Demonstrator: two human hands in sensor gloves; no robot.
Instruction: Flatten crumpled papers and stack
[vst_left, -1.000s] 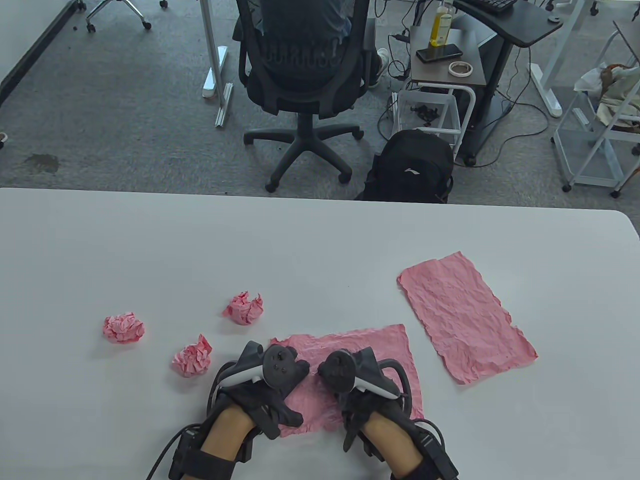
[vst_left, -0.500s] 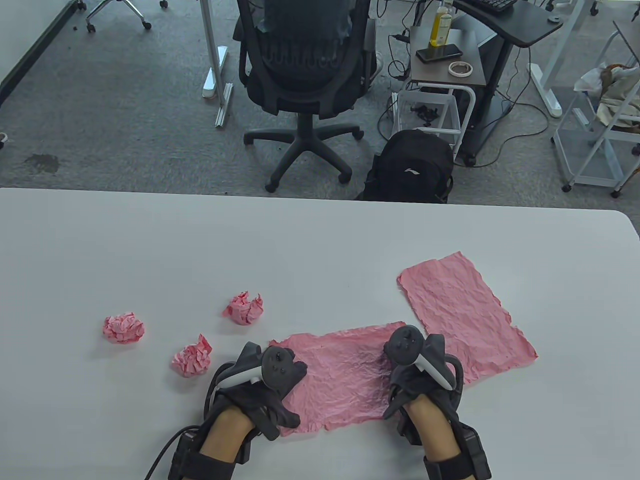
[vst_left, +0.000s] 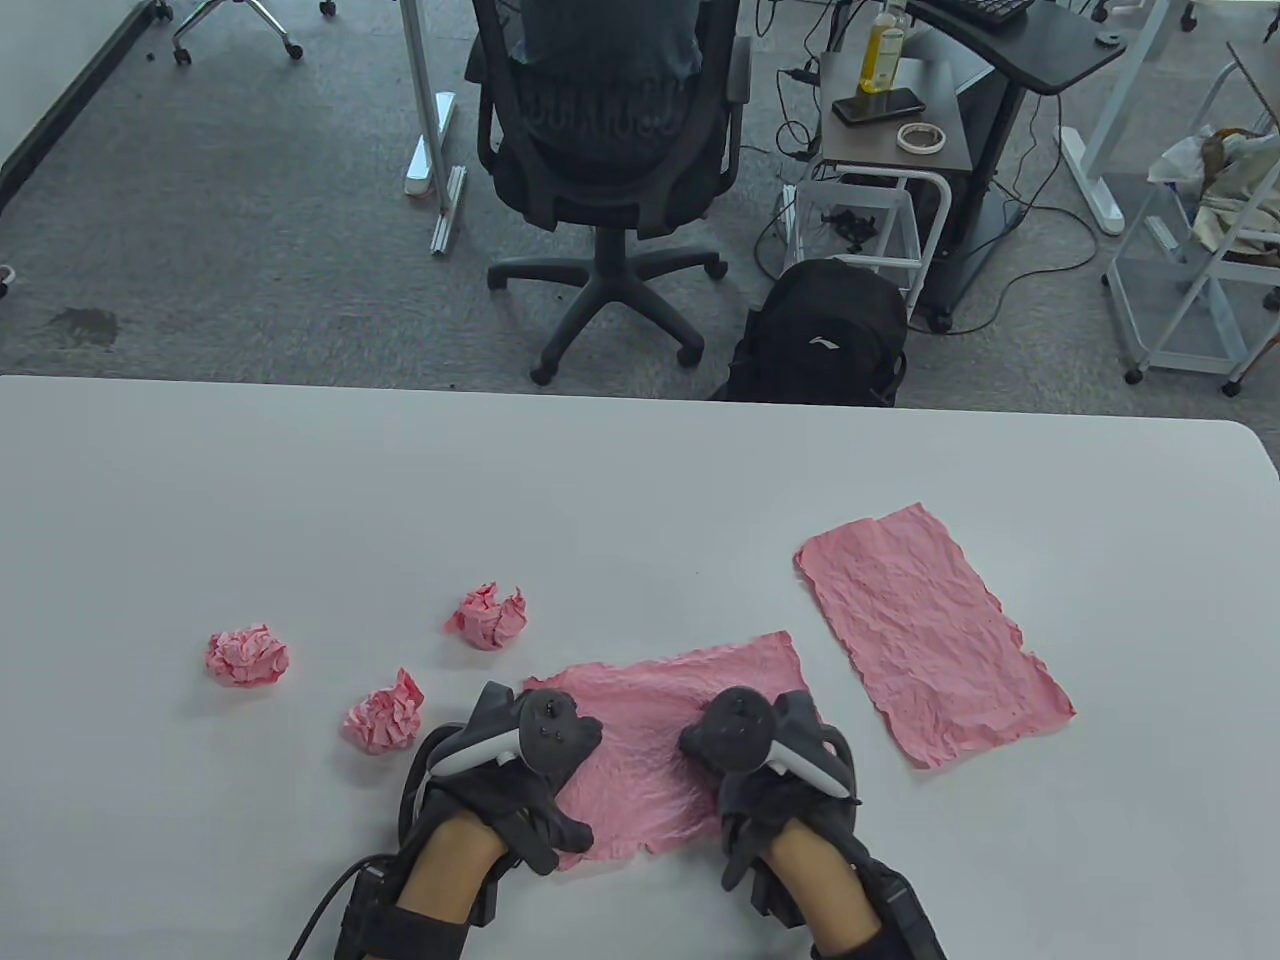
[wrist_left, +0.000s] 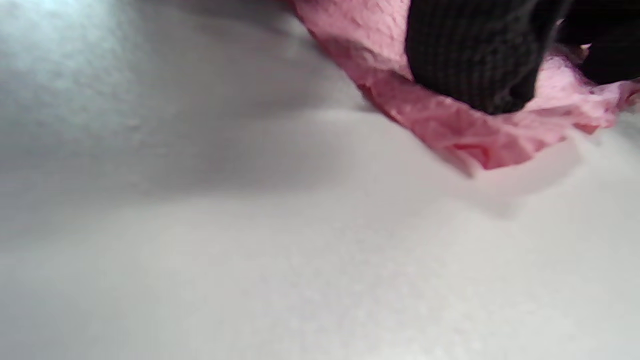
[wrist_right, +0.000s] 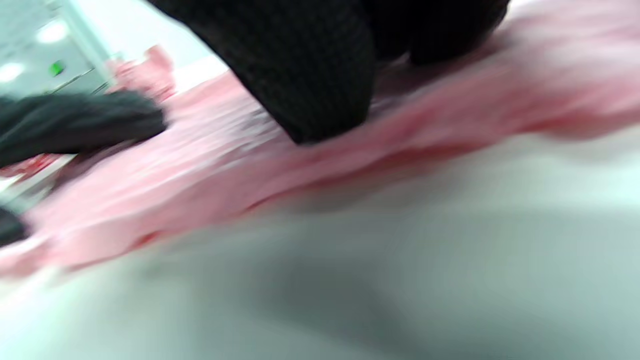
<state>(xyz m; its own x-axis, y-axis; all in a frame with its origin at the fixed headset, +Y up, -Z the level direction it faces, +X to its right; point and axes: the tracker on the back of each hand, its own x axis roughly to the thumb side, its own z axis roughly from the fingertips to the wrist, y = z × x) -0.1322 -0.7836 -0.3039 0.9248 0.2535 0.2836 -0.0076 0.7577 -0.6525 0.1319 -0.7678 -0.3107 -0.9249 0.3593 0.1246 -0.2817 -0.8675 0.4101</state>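
Since half a second ago: right hand (vst_left: 765, 790) drawn back leftward from the right end of the sheet toward its middle; sheet's far right corner shifted slightly left and farther; left hand unmoved. Reading left to right across the white table (vst_left: 300, 480): three crumpled pink balls, one far left (vst_left: 247, 656), one nearer (vst_left: 384, 713), one farther toward centre (vst_left: 487, 617), all untouched and well apart from the hands. Next, left hand (vst_left: 510, 775) resting on the left end of the half-flattened pink sheet (vst_left: 650, 720), gloved fingers (wrist_left: 470, 55) pressing down on the paper near its edge, nothing gripped as far as the wrist view shows. Then right hand flat on the sheet's right part, fingertips (wrist_right: 310, 75) pressing on the paper, no pinch visible; view blurred, so exact finger spread cannot be told. Farthest right, finished flattened sheet (vst_left: 930, 645) lying apart, just beside the working sheet's right corner. Risks, as judgement: thin, ragged-edged paper liable to tear if both hands pull apart under heavy pressure; uneven pressure likely to drag the whole sheet or fold an edge under; near edge lifted slightly, prone to catching on a glove.
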